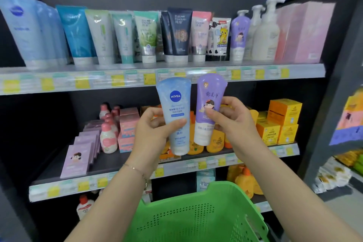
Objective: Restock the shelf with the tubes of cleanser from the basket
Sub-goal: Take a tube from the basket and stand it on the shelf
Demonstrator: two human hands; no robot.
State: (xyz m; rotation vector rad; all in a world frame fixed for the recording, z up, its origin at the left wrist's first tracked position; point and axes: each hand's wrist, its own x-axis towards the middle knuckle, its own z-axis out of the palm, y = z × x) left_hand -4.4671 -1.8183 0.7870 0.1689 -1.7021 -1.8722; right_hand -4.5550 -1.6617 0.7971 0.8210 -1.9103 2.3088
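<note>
My left hand (153,133) grips a light blue Nivea tube (175,108), upright with its cap down. Beside it my right hand (233,124) grips a purple tube with a cartoon girl (209,104), also cap down. Both tubes hang in front of the middle shelf, just below the top shelf's edge (157,76). On the top shelf stands a row of cleanser tubes: matching blue Nivea tubes (25,29) at the far left, a matching purple tube (238,37) toward the right. The green perforated basket (196,216) sits below my hands; its inside is not visible.
The middle shelf (137,173) carries purple boxes, pink bottles, pink boxes and orange boxes (280,122). White pump bottles (265,31) and pink boxes (302,33) fill the top shelf's right end. A dark side panel (339,68) bounds the unit on the right.
</note>
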